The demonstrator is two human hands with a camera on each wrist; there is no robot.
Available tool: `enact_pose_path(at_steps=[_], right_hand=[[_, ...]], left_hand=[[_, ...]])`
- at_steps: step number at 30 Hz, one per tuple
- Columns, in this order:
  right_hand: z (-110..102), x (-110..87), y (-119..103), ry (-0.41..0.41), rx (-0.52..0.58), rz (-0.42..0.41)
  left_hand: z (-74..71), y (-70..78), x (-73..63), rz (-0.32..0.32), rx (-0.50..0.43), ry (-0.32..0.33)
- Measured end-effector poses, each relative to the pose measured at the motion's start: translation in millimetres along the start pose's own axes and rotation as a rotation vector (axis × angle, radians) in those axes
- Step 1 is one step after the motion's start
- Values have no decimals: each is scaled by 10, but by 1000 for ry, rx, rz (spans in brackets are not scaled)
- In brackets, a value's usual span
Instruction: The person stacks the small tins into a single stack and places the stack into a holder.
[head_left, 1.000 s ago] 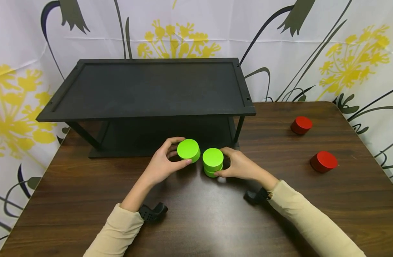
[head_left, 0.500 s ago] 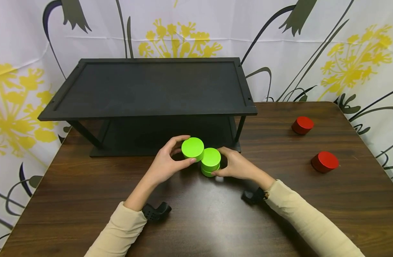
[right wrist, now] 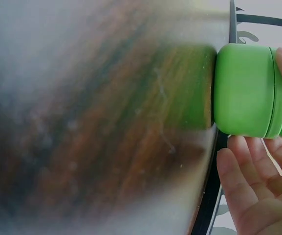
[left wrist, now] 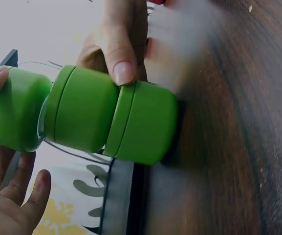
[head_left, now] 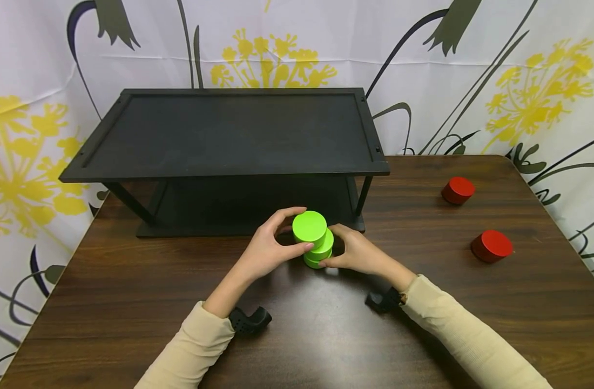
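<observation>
Three small green round lidded jars stand in a column in front of the black shelf. My left hand holds the top green jar between thumb and fingers. This jar overlaps the middle green jar and sits slightly out of line with it. My right hand holds the bottom green jar on the table from the right. In the left wrist view the right thumb lies where the bottom and middle jars meet. In the right wrist view the right fingers curve along the side of the bottom green jar.
The black two-tier shelf stands right behind the jars, its upper board overhanging the lower one. On the right of the brown wooden table are two red round jars, one farther back and one nearer. A flowered curtain hangs behind.
The left hand has carried its green jar rightward, from beside the other two to over the stack. The right hand has shifted slightly left with the lower jars, then stayed still.
</observation>
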State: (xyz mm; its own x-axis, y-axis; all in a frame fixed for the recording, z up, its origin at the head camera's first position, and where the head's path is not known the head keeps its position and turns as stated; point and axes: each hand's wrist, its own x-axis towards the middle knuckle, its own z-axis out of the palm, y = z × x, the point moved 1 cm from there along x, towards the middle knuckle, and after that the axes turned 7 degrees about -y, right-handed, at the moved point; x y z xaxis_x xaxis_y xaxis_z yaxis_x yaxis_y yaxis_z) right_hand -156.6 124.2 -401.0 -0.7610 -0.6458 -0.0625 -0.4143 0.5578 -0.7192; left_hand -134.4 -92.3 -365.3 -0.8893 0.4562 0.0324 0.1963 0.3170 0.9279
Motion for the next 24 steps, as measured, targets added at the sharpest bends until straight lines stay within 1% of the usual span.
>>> enact_pose_path(at_steps=[7,16,19,24], right_hand=[[-11,-7,36,-30,53,-17],[-19,-20,51,-51,99,-12],[-12,-14,56,-58,125,-16],[-5,-9,56,-65,159,-27]], left_hand=[[69,-7,37,1,-8,-17],[92,5,51,-8,-9,-29],[94,-1,52,-1,-6,-29],[99,-19,59,29,-8,-35]])
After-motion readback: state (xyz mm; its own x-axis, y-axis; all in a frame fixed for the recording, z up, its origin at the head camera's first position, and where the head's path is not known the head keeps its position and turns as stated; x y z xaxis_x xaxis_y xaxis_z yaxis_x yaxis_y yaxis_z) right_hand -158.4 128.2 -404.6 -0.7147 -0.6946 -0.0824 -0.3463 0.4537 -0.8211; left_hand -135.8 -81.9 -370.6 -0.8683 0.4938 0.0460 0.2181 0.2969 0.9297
